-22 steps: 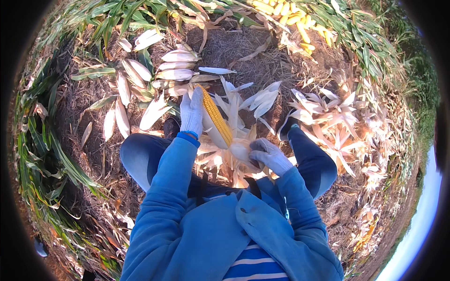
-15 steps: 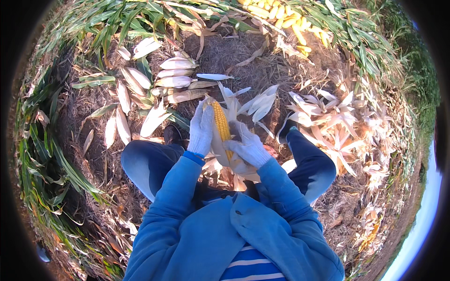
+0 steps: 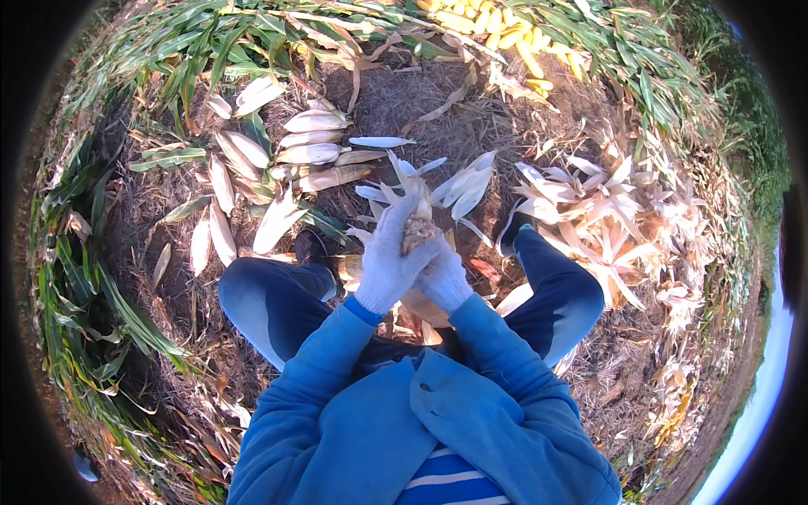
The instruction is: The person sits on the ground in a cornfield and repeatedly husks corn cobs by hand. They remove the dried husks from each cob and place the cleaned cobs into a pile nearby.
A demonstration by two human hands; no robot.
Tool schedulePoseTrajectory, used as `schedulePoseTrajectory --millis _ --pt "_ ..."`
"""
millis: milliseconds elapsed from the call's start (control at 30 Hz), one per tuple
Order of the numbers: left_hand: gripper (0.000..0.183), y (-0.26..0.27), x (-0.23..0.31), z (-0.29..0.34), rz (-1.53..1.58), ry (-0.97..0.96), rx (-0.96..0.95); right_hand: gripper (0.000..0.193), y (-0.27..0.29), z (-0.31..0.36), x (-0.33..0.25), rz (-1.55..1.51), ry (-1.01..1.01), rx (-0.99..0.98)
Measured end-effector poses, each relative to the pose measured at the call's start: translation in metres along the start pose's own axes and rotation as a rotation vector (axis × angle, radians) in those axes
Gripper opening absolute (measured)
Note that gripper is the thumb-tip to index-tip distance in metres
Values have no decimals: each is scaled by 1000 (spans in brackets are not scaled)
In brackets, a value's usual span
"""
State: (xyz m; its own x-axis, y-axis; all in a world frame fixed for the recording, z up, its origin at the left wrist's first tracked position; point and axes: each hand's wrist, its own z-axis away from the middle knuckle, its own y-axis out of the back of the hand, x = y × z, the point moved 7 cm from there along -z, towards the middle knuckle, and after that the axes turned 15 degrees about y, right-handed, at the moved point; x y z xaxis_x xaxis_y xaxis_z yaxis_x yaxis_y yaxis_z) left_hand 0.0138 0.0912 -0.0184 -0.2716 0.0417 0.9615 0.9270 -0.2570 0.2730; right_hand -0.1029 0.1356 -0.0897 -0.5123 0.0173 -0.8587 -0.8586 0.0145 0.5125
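White gloves cover both of my hands, which are close together between my knees. My left hand (image 3: 389, 257) is wrapped along the left side of an ear of corn (image 3: 418, 229). My right hand (image 3: 440, 276) closes round its lower right side, with the fingers of the two hands meeting. Only a rough, tan-brown part of the ear shows between the gloves; no yellow kernels can be seen on it. Pale, peeled husks (image 3: 468, 185) spread out just beyond my fingers.
Several unpeeled ears (image 3: 311, 154) lie at the front left. Opened husks (image 3: 602, 210) are heaped to the right of my right foot. A pile of bare yellow cobs (image 3: 505, 29) rests at the far side, among green stalks (image 3: 227, 38).
The ear's yellow kernels, plain to see before, are now hidden. My left hand has come down and inward, and both hands have closed together round the ear.
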Motion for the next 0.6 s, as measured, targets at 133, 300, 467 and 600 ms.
schedulePoseTrajectory --millis 133,300,467,600 --pt "36 5 0 3 228 69 2 88 10 8 -8 31 -75 -9" --pt "32 10 -16 -3 125 146 41 81 14 13 -27 -117 7 69" --pt "38 2 -41 -4 353 383 -147 74 25 18 -46 -275 57 26" --pt "54 -4 -25 7 530 249 -313 72 19 18 -53 -419 78 -180"
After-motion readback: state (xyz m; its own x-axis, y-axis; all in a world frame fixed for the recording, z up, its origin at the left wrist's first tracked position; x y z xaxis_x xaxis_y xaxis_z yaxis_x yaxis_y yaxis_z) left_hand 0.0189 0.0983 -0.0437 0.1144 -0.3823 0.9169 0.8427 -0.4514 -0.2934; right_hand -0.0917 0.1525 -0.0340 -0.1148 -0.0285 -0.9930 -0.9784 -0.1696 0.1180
